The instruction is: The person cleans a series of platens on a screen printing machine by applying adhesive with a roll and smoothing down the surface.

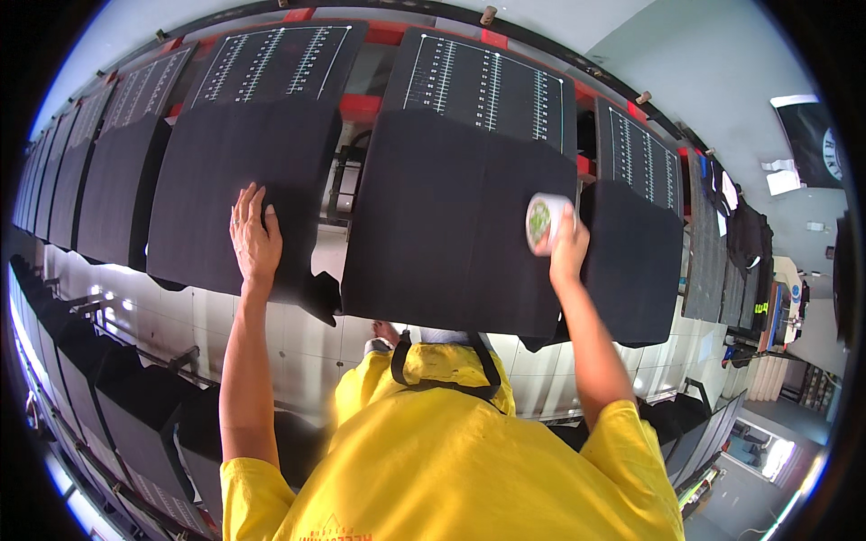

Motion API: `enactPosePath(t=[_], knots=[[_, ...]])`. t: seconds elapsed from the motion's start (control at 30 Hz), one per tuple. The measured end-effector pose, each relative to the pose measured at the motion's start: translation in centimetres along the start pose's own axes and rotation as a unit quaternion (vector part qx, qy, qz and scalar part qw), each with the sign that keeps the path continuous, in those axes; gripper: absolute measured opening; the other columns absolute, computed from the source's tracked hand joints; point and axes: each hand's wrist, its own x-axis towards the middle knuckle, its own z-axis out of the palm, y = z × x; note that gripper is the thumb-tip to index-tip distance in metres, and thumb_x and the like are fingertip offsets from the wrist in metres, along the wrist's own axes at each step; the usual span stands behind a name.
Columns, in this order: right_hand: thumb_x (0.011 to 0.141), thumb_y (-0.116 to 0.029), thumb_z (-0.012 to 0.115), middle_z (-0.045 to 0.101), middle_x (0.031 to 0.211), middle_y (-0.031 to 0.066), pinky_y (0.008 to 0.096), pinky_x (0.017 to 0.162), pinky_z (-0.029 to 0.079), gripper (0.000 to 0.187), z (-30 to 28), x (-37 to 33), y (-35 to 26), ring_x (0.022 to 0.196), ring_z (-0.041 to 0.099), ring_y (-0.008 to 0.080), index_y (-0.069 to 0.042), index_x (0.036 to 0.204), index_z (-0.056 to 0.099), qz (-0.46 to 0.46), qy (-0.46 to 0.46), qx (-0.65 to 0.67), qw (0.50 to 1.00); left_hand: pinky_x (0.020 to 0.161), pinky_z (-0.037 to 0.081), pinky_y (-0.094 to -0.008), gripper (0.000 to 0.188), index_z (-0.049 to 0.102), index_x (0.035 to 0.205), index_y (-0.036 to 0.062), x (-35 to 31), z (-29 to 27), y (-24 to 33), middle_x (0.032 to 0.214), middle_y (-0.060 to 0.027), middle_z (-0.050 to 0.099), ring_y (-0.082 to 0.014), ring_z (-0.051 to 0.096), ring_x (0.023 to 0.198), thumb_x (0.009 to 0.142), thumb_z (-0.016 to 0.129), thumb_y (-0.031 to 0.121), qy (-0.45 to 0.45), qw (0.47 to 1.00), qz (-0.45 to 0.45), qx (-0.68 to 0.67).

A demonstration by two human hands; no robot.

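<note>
Two bare hands over a row of black boards, viewed from above. Left hand (256,239): open, palm down, fingers slightly spread on the left-of-centre black cloth (200,194). Right hand (568,248): closed around a white cylindrical object (541,236) with a green-patched end; blurred, exact kind impossible to tell. Location of this object: over the right-hand part of the central black cloth (442,216), near its side edge; contact with the fabric below not determinable.

Progress, judged from layout alone: draping apparently complete on both boards in reach, with cloth lying largely smooth over the lower portions and the white-ruled upper ends (467,86) exposed. Likewise covered: the right-hand board, under its own black cloth (636,261), and further boards receding leftward along the red frame (361,108). Loose black corner (319,296) hanging beside the lower right edge of the left-of-centre cloth. Work with the white object seemingly under way rather than finished; remaining share impossible to tell, for want of any visible difference between treated and untreated cloth. Second row of black-covered boards (144,397) at lower left, untouched by either hand.
</note>
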Motion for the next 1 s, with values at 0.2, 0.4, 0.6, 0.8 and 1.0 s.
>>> enactPosePath(t=[0.2, 0.4, 0.6, 0.8, 1.0], knots=[[0.102, -0.038, 0.047, 0.057, 0.061, 0.0086, 0.0298, 0.042, 0.047, 0.046, -3.7, -15.3, 1.2, 0.043, 0.057, 0.0174, 0.004, 0.089, 0.058, 0.054, -0.038, -0.010, 0.998, 0.117, 0.027, -0.0443, 0.036, 0.055, 0.132, 0.0068, 0.0, -0.4, 0.4, 0.143, -0.0091, 0.050, -0.0289, 0.040, 0.138, 0.098, 0.049, 0.016, -0.008, 1.000, -0.004, -0.002], [0.102, -0.040, 0.045, 0.056, 0.060, 0.0094, 0.0289, 0.038, 0.044, 0.049, -1.4, -14.6, 1.6, 0.040, 0.054, 0.0163, 0.006, 0.090, 0.057, 0.044, 0.026, -0.020, 0.999, 0.117, 0.027, -0.0439, 0.036, 0.055, 0.132, 0.0072, 0.2, -0.4, 0.6, 0.144, -0.0090, 0.049, -0.0286, 0.039, 0.139, 0.098, 0.049, 0.017, -0.016, 1.000, -0.013, 0.004], [0.102, -0.041, 0.046, 0.055, 0.058, 0.0092, 0.0292, 0.036, 0.042, 0.049, 1.7, -5.2, 0.5, 0.037, 0.052, 0.0171, 0.005, 0.090, 0.057, -0.006, 0.007, -0.015, 1.000, 0.117, 0.027, -0.0457, 0.037, 0.054, 0.134, 0.0081, 0.3, -0.4, 0.6, 0.145, -0.0093, 0.049, -0.0291, 0.039, 0.140, 0.099, 0.047, 0.017, -0.030, 0.999, -0.019, 0.007], [0.102, -0.040, 0.050, 0.059, 0.062, 0.0066, 0.0282, 0.038, 0.044, 0.048, 4.3, 5.9, -0.2, 0.045, 0.056, 0.0133, 0.004, 0.086, 0.061, -0.061, 0.035, -0.010, 0.997, 0.117, 0.027, -0.0462, 0.037, 0.054, 0.134, 0.0082, 0.4, -0.5, 0.6, 0.145, -0.0098, 0.048, -0.0300, 0.039, 0.140, 0.098, 0.047, 0.018, -0.043, 0.999, -0.027, 0.019], [0.101, -0.042, 0.050, 0.056, 0.057, 0.0075, 0.0310, 0.037, 0.044, 0.049, 7.4, 14.3, -3.1, 0.042, 0.054, 0.0165, 0.002, 0.082, 0.061, -0.028, 0.035, 0.039, 0.998, 0.116, 0.027, -0.0458, 0.037, 0.054, 0.133, 0.0073, 0.5, -0.6, 0.7, 0.145, -0.0099, 0.049, -0.0302, 0.040, 0.139, 0.098, 0.048, 0.018, -0.035, 0.999, -0.026, 0.008]])
